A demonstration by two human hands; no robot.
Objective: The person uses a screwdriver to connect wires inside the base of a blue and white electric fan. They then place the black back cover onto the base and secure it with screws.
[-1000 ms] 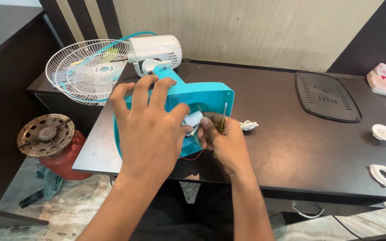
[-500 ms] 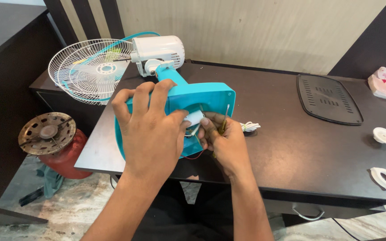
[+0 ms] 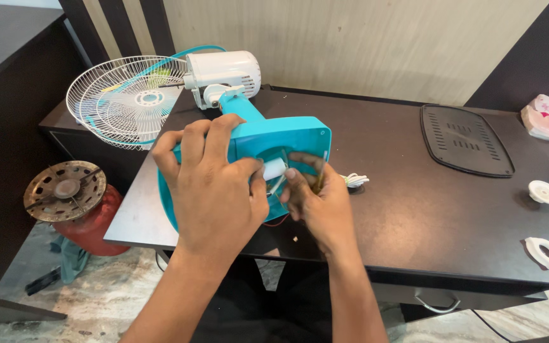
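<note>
My left hand (image 3: pixel 214 190) clamps the turquoise fan base (image 3: pixel 274 143), tipped on edge at the dark table's (image 3: pixel 414 209) front. Inside its open underside sit a white cylinder (image 3: pixel 273 169) and thin wires. My right hand (image 3: pixel 319 203) pinches a slim tool (image 3: pixel 323 166) beside them.

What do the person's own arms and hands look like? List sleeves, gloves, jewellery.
Both forearms are bare to the bottom of the picture; no sleeve shows. The left hand and the right hand wear no gloves. No ring, watch or wristband shows. The fingers are bare, with short nails.
</note>
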